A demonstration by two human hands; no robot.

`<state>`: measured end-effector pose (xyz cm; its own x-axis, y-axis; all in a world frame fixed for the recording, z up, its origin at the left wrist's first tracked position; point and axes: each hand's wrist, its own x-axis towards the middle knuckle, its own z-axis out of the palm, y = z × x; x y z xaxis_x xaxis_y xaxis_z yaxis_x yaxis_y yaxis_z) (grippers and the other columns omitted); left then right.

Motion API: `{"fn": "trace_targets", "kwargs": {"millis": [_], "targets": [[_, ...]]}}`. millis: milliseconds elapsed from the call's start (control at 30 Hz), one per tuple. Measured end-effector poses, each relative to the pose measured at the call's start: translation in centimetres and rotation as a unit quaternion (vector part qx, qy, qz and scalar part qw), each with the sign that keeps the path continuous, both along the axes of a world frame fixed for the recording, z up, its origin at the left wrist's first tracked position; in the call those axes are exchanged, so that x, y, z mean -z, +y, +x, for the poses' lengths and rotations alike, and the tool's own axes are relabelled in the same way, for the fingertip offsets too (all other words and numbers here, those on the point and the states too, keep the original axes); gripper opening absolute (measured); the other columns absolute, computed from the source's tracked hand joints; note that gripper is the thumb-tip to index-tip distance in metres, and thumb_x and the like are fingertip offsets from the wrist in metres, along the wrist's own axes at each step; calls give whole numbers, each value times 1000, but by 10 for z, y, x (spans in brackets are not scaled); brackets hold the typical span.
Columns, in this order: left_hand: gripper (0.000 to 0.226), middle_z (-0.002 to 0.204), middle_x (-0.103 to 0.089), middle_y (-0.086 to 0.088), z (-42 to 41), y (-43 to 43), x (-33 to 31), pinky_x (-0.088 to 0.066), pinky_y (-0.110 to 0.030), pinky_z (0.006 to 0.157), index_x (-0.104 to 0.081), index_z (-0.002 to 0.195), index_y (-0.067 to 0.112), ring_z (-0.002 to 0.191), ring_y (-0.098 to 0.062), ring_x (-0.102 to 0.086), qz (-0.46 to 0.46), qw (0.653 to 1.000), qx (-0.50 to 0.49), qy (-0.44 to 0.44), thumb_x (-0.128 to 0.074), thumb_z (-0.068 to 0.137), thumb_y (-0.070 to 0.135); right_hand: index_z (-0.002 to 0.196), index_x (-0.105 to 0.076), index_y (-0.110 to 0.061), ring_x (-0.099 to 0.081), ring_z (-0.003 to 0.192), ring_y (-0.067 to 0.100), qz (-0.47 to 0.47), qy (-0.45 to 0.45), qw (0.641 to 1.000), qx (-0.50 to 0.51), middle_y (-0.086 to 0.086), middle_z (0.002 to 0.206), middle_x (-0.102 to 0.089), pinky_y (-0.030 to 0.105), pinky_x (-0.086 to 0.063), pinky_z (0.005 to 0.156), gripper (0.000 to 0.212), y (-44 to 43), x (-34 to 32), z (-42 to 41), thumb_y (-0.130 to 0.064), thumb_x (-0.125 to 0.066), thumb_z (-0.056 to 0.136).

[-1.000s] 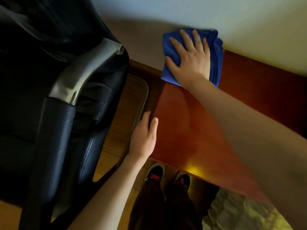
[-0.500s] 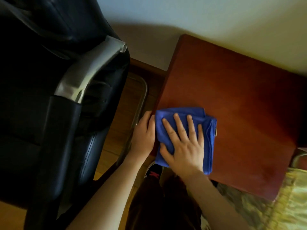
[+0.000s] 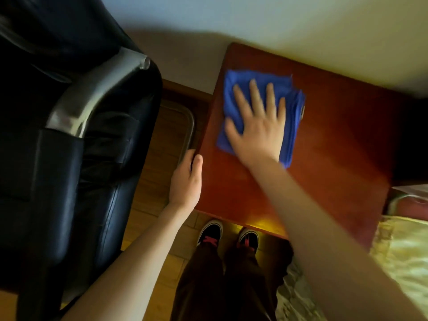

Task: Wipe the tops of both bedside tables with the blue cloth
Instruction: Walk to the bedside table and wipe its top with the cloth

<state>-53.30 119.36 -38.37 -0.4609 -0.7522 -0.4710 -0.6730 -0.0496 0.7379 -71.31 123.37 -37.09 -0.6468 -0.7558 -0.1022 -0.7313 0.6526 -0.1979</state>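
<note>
A reddish-brown wooden bedside table (image 3: 342,144) stands against the pale wall. A folded blue cloth (image 3: 290,117) lies on the left part of its top. My right hand (image 3: 259,126) presses flat on the cloth with fingers spread and straight. My left hand (image 3: 186,181) rests on the table's left edge, thumb on the top surface, fingers over the side and mostly hidden. Only one bedside table is in view.
A black leather armchair (image 3: 64,158) with a chrome armrest (image 3: 92,100) stands close on the left, leaving a narrow strip of wooden floor (image 3: 159,181) beside the table. A bed with a patterned cover (image 3: 398,251) lies at the right. My shoes (image 3: 209,232) stand in front of the table.
My right hand slid the cloth from the table's far left corner to the near left edge, then back toward the wall. My left hand stayed on the table's left edge.
</note>
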Motion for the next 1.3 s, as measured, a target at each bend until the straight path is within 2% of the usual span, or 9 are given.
{"fn": "trace_targets", "kwargs": {"millis": [100, 233, 333, 400, 500, 633, 800, 1000, 1300], "targets": [[52, 112, -69, 0, 0, 2, -3, -53, -47, 89, -55, 123, 25, 102, -20, -65, 13, 1000, -18, -17, -27, 94, 58, 150, -22, -37, -8, 149, 30, 33, -29, 999, -15, -3, 160, -20, 54, -9, 119, 67, 78, -4, 73, -57, -40, 89], [54, 115, -67, 2, -4, 3, -3, -52, -45, 91, -53, 126, 27, 104, -17, -65, 16, 999, -25, -45, -26, 93, 60, 149, -26, -38, -14, 148, 29, 53, -37, 998, -26, -4, 159, -22, 56, -19, 116, 69, 130, -3, 110, -60, -46, 87], [39, 91, -67, 6, -3, 1, -2, -56, -35, 68, -55, 119, 24, 75, -7, -66, 8, 999, -11, -30, -27, 102, 45, 148, -25, -39, -16, 148, 29, 29, -31, 999, -23, -4, 159, -25, 53, -17, 117, 68, 102, 0, 62, -61, -42, 86], [36, 83, -67, 2, -3, 1, 0, -54, -38, 59, -56, 116, 23, 66, -16, -64, 3, 1000, -5, -20, -27, 103, 41, 148, -27, -40, -18, 147, 30, 3, 1, 1000, 28, -3, 158, -27, 50, -15, 118, 67, 65, 5, 10, -61, -39, 85], [35, 80, -64, -6, -3, 3, 3, -51, -45, 57, -55, 109, 22, 64, -27, -60, -27, 999, -2, -20, -27, 102, 41, 147, -27, -41, -18, 148, 29, -13, 21, 995, 96, -3, 159, -26, 48, -13, 119, 67, 15, 9, -63, -62, -32, 84], [33, 86, -66, 2, -3, 3, 3, -51, -36, 62, -54, 110, 25, 70, -17, -62, -39, 999, 5, -28, -27, 101, 42, 149, -22, -40, -14, 149, 28, 4, 7, 995, 96, -4, 160, -22, 48, -9, 120, 66, 0, 7, -94, -63, -26, 87], [49, 103, -68, 0, -2, 4, -1, -55, -32, 73, -53, 121, 21, 86, -15, -66, -21, 999, 12, -31, -24, 97, 51, 148, -28, -37, -16, 148, 30, -2, 7, 995, 98, -2, 159, -25, 50, -13, 119, 62, 76, 2, 4, -58, -36, 90], [42, 94, -64, 7, -5, 4, -5, -56, -37, 74, -53, 116, 24, 82, -13, -64, -10, 999, 2, -42, -23, 101, 49, 148, -29, -38, -16, 148, 30, 51, -11, 996, 65, 0, 158, -25, 55, -19, 116, 65, 165, 2, 98, -59, -44, 89], [37, 83, -61, -9, -2, 2, 9, -49, -44, 63, -55, 105, 20, 70, -29, -58, -29, 1000, 5, -5, -26, 100, 43, 148, -25, -40, -15, 148, 28, 0, 23, 989, 145, -1, 160, -22, 49, -12, 119, 68, 58, 11, -94, -63, -30, 85]]}}
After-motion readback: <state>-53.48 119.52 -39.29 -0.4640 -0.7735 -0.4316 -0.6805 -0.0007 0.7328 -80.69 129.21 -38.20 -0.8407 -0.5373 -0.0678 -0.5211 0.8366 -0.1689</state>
